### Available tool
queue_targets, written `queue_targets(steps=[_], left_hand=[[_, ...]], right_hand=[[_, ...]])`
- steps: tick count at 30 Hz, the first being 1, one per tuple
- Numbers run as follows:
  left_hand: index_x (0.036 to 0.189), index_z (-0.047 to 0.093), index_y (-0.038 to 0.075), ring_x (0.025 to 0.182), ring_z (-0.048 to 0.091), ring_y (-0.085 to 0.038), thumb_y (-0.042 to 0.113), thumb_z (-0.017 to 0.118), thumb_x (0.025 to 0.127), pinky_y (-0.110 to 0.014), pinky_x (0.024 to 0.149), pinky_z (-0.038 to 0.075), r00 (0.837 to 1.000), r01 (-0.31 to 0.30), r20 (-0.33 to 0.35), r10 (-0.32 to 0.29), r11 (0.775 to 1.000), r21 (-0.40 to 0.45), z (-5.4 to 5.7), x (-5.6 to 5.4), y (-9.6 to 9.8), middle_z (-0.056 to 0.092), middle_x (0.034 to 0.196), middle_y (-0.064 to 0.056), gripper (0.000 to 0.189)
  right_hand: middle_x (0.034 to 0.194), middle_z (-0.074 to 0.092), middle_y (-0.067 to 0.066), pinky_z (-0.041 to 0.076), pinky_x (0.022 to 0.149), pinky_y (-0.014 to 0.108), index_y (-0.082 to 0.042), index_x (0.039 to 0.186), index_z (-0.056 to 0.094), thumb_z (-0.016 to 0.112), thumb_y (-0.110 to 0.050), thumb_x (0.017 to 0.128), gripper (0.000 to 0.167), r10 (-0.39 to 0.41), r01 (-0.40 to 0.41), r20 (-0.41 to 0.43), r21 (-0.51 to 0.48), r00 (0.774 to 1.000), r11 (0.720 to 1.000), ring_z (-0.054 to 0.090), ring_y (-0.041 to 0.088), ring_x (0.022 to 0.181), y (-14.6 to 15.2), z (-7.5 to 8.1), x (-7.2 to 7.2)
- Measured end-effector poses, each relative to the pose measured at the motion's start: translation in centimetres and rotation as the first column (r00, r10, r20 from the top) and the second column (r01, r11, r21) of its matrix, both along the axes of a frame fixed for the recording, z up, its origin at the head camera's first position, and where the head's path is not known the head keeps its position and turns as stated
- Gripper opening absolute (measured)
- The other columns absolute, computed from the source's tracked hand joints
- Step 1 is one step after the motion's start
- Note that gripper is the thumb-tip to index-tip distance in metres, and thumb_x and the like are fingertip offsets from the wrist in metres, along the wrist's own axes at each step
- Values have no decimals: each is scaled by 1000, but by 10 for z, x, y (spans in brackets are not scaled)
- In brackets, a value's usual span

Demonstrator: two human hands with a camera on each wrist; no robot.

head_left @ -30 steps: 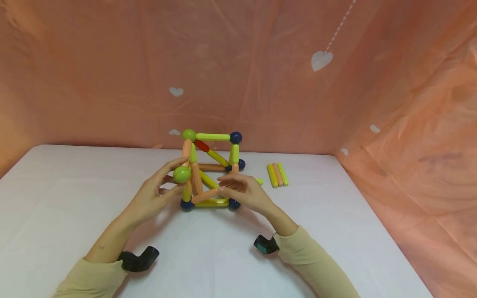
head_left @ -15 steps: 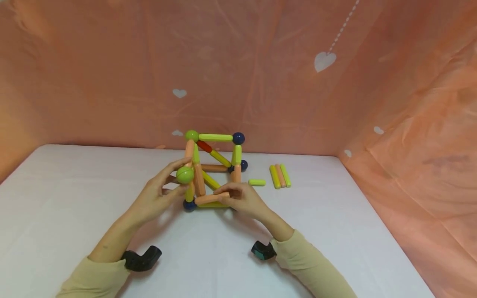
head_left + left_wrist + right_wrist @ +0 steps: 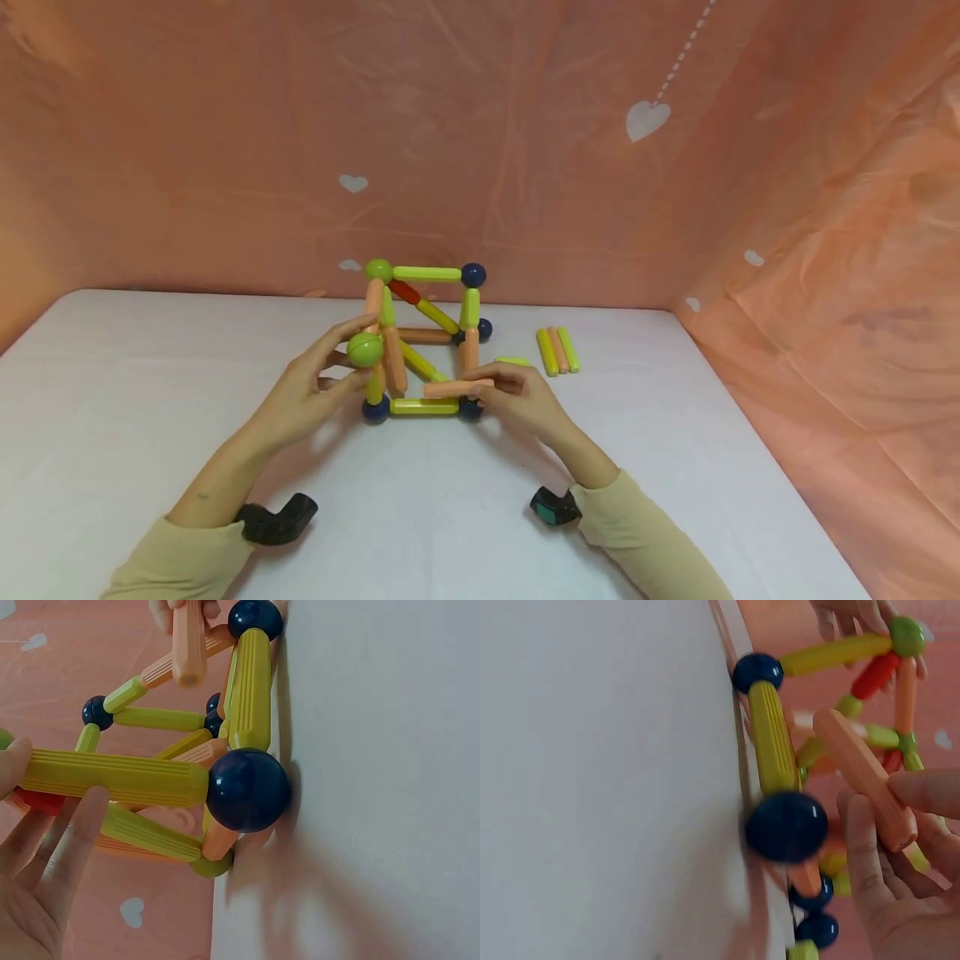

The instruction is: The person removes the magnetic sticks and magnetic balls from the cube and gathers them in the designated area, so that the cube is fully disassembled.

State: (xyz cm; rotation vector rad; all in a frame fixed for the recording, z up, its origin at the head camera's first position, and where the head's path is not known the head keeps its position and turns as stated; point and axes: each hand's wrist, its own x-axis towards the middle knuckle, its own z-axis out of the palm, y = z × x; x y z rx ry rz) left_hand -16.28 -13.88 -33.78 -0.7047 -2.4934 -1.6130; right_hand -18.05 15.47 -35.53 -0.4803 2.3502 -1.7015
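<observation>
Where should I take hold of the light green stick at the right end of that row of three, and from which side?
I'd pinch the light green stick by its two ends, from above: it lies flat with both ends free, while its left flank sits close beside the middle stick, leaving little room there. The right grip holds a separate peach stick.

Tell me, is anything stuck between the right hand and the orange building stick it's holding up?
Nothing visible: the right hand pinches the orange building stick directly, near one end.
</observation>
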Motion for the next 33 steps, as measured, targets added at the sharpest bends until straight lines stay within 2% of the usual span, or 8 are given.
queue_targets(steps=[4, 8, 13, 16, 22, 27, 31, 33], left_hand=[[146, 37, 19, 108, 57, -28, 9, 62, 93, -20, 77, 53, 1000, -7, -1, 7, 1000, -9, 1, 0, -2, 42, 142, -10, 59], [146, 36, 21, 109, 57, -29, 11, 62, 94, -19, 77, 53, 1000, -11, 4, 11, 1000, -16, 1, 2, -6, 41, 143, -10, 59], [147, 35, 23, 110, 57, -30, 10, 62, 93, -18, 78, 52, 1000, -12, 14, 12, 1000, -17, 0, 3, -7, 41, 143, -11, 61], [147, 35, 23, 110, 57, -30, 9, 62, 93, -18, 78, 52, 1000, -11, 15, 11, 1000, -18, 0, 3, -7, 41, 142, -11, 61], [147, 35, 23, 108, 57, -25, 9, 61, 94, -19, 78, 52, 1000, -10, -1, 10, 1000, -24, 0, 5, -6, 41, 142, -11, 61], [146, 37, 22, 104, 56, -7, 10, 61, 94, -20, 76, 53, 1000, -18, -22, 17, 1000, -24, 0, 6, -6, 43, 141, -9, 59], [146, 36, 23, 102, 55, -2, 11, 61, 94, -21, 75, 53, 1000, -17, -26, 16, 1000, -20, -1, 6, -6, 43, 141, -9, 59], [146, 37, 22, 102, 55, -2, 10, 61, 94, -21, 75, 53, 999, -17, -31, 16, 1000, -18, -1, 7, -6, 43, 140, -10, 58]], right_hand=[[110, 66, 21, 54, 85, 30, 7, 119, 62, 60, -10, 94, 30, -46, 47, 21, -23, 999, 999, 66, 12, 93, 15, 2, 2], [104, 69, 19, 55, 84, 30, 8, 117, 62, 61, -9, 93, 29, -92, 92, 12, -26, 996, 995, 67, 10, 90, 27, 2, 2], [95, 71, 14, 55, 83, 35, 10, 115, 62, 62, -9, 93, 29, -134, 134, -9, -38, 991, 990, 67, 8, 86, 42, 2, 2], [94, 71, 9, 54, 86, 39, 7, 116, 62, 63, -12, 93, 31, -166, 167, 15, -27, 986, 986, 67, 8, 87, 48, 2, 4], [94, 71, 0, 53, 90, 36, 7, 119, 61, 63, -16, 93, 34, -234, 235, 35, -33, 972, 971, 66, 8, 91, 62, 2, 6], [93, 70, -7, 52, 85, 22, 1, 117, 65, 65, -24, 92, 35, -341, 346, 87, -60, 936, 936, 64, 5, 91, 78, -2, 2], [97, 69, -6, 52, 80, 19, -5, 120, 65, 70, -28, 87, 41, -406, 440, 215, -146, 888, 886, 65, 4, 90, 93, -6, -7], [96, 68, -5, 53, 78, 19, -6, 121, 65, 72, -28, 86, 42, -447, 500, 268, -183, 854, 846, 66, 4, 87, 99, -6, -12]])
